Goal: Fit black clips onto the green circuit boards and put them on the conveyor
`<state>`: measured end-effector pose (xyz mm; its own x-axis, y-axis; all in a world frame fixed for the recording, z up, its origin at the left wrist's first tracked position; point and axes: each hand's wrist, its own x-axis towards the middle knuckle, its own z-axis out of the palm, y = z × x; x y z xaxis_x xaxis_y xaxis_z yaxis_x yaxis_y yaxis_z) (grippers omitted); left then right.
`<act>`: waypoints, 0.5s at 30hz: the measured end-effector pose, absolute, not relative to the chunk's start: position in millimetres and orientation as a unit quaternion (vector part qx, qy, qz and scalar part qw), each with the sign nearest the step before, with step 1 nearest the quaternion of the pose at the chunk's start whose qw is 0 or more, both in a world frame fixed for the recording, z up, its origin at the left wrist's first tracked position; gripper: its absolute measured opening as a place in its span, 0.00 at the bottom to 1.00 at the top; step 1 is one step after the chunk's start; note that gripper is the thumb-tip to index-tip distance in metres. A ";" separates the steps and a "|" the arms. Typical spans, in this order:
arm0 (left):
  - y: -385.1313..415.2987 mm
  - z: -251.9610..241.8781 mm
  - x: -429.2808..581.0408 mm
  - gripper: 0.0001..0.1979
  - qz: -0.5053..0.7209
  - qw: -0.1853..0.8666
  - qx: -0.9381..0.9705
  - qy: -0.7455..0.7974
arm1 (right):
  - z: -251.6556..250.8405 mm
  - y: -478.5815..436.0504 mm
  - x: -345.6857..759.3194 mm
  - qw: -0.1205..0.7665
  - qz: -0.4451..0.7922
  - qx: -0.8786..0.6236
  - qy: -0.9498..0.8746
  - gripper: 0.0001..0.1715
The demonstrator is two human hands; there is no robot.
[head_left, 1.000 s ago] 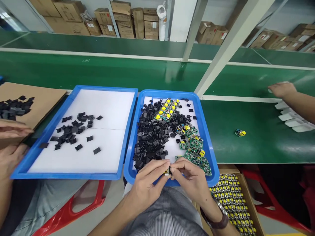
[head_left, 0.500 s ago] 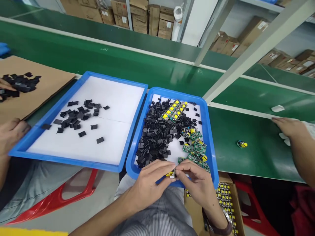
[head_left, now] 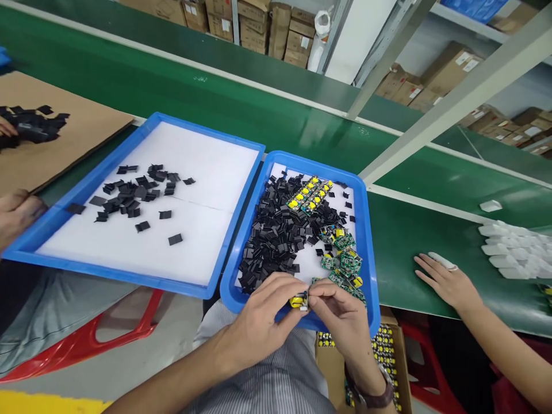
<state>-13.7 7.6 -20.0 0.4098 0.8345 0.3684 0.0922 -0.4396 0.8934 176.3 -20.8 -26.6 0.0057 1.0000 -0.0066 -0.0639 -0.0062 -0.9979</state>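
My left hand (head_left: 263, 319) and my right hand (head_left: 340, 316) meet at the near edge of the right blue tray (head_left: 371, 253). Both pinch one small circuit board with a yellow part (head_left: 299, 300) between their fingertips. Just beyond them the tray holds a big heap of black plastic pieces (head_left: 276, 236), a strip of boards with yellow parts (head_left: 309, 194) and several loose green boards (head_left: 342, 259). A wristwatch (head_left: 375, 391) sits on my right wrist.
A second blue tray (head_left: 86, 187) at left holds scattered black pieces (head_left: 138, 192). A co-worker's hands lie at the far left (head_left: 15, 210), near a cardboard sheet (head_left: 64, 144). Another person's hand (head_left: 446, 282) rests on the green belt, near white parts (head_left: 513, 250). A box of boards (head_left: 388, 345) is under the tray.
The view has swung and tilted. The person at right moved a hand down onto the belt where a loose board lay. My hands stay pinched on the small board.
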 end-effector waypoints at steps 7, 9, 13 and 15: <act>2.4 -26.5 -12.5 0.21 0.463 0.404 0.730 0.299 | -14.8 -30.3 185.8 0.440 0.454 -0.536 -0.560 0.08; 0.8 -29.6 -11.9 0.24 0.472 0.391 0.739 0.278 | -12.3 -31.5 187.0 0.415 0.465 -0.547 -0.558 0.06; -0.9 -36.7 -10.5 0.24 0.484 0.374 0.745 0.267 | -16.4 -29.8 184.3 0.427 0.483 -0.547 -0.534 0.05; -0.6 -36.4 -10.0 0.22 0.475 0.389 0.733 0.292 | -21.0 -29.0 182.0 0.454 0.495 -0.537 -0.510 0.05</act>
<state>-10.0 -0.6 -36.4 0.3778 0.7978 0.4698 0.0579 -0.5268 0.8480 182.0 -29.0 -21.0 -0.0107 0.9975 -0.0696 0.0979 -0.0682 -0.9929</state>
